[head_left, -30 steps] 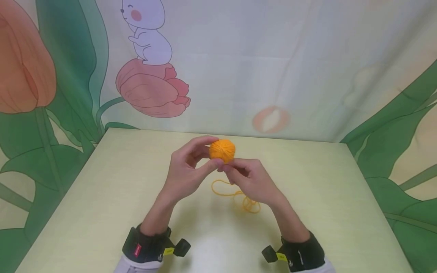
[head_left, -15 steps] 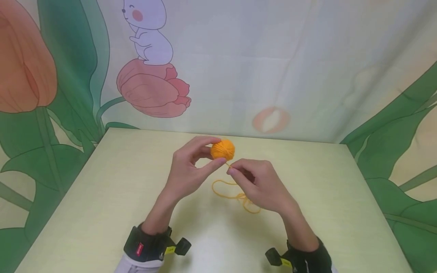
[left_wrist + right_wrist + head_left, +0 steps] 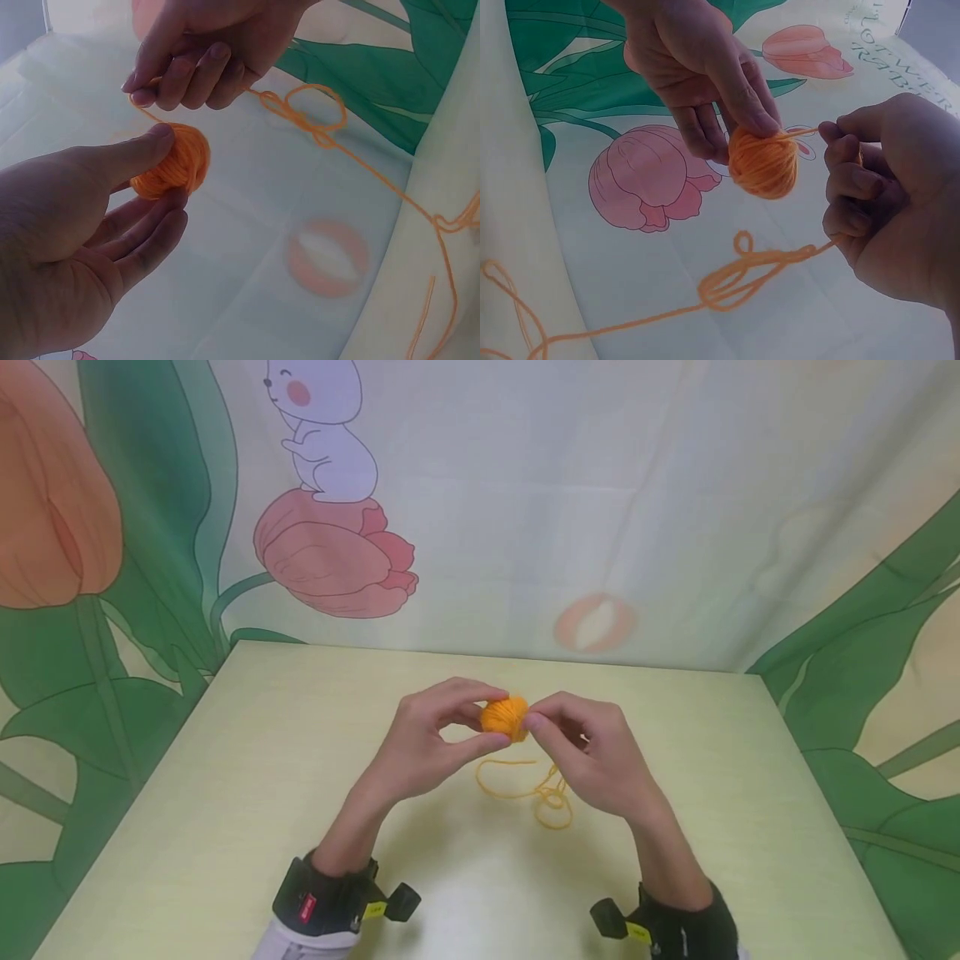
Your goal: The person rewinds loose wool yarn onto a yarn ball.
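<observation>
A small orange ball of yarn (image 3: pixel 505 718) is held between the thumb and fingers of my left hand (image 3: pixel 431 739), above the table. Just to its right, my right hand (image 3: pixel 592 752) pinches the yarn strand (image 3: pixel 804 132) that runs from the ball, its other fingers curled around the yarn. Out of the bottom of that hand hangs a looped, tangled length of yarn (image 3: pixel 742 279), which the left wrist view shows too. The loose yarn tail (image 3: pixel 553 802) lies in loops on the table below the hands.
The pale table (image 3: pixel 262 777) extends around both forearms. Behind it hangs a cloth backdrop (image 3: pixel 487 527) printed with tulips, leaves and a white rabbit. Each wrist wears a black band (image 3: pixel 322 893) with a small camera.
The left hand has moved the ball a little right and toward me, and turned it. The right hand drew the strand away to the right, then came up beside the ball.
</observation>
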`<state>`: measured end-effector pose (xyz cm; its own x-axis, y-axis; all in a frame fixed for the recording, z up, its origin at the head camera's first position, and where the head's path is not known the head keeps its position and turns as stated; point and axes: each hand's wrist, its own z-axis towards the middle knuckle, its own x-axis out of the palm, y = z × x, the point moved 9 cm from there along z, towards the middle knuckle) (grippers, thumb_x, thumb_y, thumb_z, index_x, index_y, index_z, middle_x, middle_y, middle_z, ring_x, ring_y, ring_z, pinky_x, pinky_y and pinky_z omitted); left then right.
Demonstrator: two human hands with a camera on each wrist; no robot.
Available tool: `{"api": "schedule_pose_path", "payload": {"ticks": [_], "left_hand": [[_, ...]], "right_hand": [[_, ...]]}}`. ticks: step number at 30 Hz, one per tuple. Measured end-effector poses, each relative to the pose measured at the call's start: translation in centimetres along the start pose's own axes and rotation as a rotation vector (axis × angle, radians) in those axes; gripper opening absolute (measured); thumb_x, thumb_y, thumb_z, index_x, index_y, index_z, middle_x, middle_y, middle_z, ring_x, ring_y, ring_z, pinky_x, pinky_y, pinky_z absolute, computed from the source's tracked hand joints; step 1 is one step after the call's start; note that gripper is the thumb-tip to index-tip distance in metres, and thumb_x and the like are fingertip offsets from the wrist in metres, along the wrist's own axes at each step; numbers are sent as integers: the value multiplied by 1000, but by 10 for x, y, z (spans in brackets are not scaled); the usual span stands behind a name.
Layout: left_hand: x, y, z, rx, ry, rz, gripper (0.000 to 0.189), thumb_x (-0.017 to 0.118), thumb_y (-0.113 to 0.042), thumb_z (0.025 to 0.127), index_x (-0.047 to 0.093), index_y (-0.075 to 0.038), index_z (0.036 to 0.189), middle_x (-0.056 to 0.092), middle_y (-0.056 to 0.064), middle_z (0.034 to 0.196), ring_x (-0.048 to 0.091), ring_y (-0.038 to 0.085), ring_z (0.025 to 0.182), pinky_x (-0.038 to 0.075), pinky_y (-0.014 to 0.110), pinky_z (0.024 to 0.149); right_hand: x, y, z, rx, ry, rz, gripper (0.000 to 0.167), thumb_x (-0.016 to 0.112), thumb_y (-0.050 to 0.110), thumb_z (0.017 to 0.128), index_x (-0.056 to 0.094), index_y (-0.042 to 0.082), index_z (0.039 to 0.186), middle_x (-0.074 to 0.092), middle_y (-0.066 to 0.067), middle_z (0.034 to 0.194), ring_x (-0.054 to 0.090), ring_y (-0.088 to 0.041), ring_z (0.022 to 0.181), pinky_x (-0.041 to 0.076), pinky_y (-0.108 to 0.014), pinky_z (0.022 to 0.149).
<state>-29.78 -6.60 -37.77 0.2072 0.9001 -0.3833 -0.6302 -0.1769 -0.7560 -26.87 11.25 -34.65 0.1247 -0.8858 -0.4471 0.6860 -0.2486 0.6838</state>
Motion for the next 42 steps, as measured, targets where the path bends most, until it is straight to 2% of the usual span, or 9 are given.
{"api": "schedule_pose_path", "payload": {"ticks": [6, 12, 21, 27, 30, 32, 37, 40, 42], "left_hand": [[7, -3, -1, 24, 78, -13, 51, 98, -9, 88, 80, -11, 135, 83, 5, 127, 83, 14, 98, 72, 31, 95], [14, -8, -2, 37, 158, -115, 49, 96, -7, 90, 78, -10, 135, 83, 8, 126, 84, 16, 100, 71, 34, 99], [13, -17, -4, 49, 179, -252, 51, 93, 4, 88, 75, -5, 135, 81, 14, 128, 84, 21, 102, 71, 38, 100], [7, -19, -3, 56, 124, -274, 52, 92, 9, 88, 75, -4, 135, 78, 16, 128, 83, 23, 104, 71, 38, 100], [3, -19, -3, 59, 82, -283, 51, 91, 11, 88, 74, -3, 134, 77, 17, 126, 83, 23, 102, 71, 38, 100], [-1, -18, -3, 56, 43, -279, 52, 91, 11, 87, 74, -3, 135, 78, 17, 126, 84, 23, 101, 71, 36, 100], [-14, -15, -3, 38, -87, -246, 53, 90, 12, 87, 74, -3, 135, 79, 16, 127, 84, 20, 100, 71, 34, 100], [-21, -12, -3, 23, -154, -221, 53, 90, 11, 88, 74, -4, 137, 79, 15, 128, 84, 19, 99, 70, 35, 103], [-26, -10, -4, 16, -189, -205, 53, 90, 10, 89, 74, -5, 138, 79, 15, 129, 83, 18, 98, 70, 34, 104]], "right_hand": [[-7, -4, 0, 3, -41, 11, 14, 72, -10, 102, 79, 2, 104, 73, -7, 84, 45, -10, 57, 40, -21, 49], [-10, -15, 2, 30, -64, -2, 13, 72, -9, 102, 79, 2, 105, 75, -9, 85, 51, -11, 59, 46, -20, 51], [-4, -39, 4, 104, -58, 44, 9, 73, -5, 105, 80, 1, 105, 74, -10, 86, 53, -12, 63, 49, -20, 56], [7, -54, 4, 186, -19, 98, 10, 70, 0, 109, 80, -3, 109, 78, -16, 91, 62, -13, 67, 58, -22, 62], [14, -59, 4, 219, 4, 105, 13, 68, 1, 110, 80, -4, 111, 80, -18, 94, 63, -13, 68, 59, -22, 65], [18, -61, 3, 230, 23, 96, 14, 67, 1, 110, 80, -3, 113, 76, -15, 88, 59, -11, 66, 55, -20, 63], [29, -60, 3, 196, 86, 5, 14, 68, 5, 111, 81, 2, 112, 54, -2, 69, 41, -8, 59, 37, -21, 55], [36, -56, 3, 161, 131, -52, 14, 69, 6, 110, 83, 7, 109, 52, 3, 68, 40, -6, 58, 35, -21, 56], [41, -52, 3, 140, 155, -73, 16, 69, 7, 110, 85, 9, 108, 56, 5, 69, 41, -4, 59, 38, -20, 57]]}}
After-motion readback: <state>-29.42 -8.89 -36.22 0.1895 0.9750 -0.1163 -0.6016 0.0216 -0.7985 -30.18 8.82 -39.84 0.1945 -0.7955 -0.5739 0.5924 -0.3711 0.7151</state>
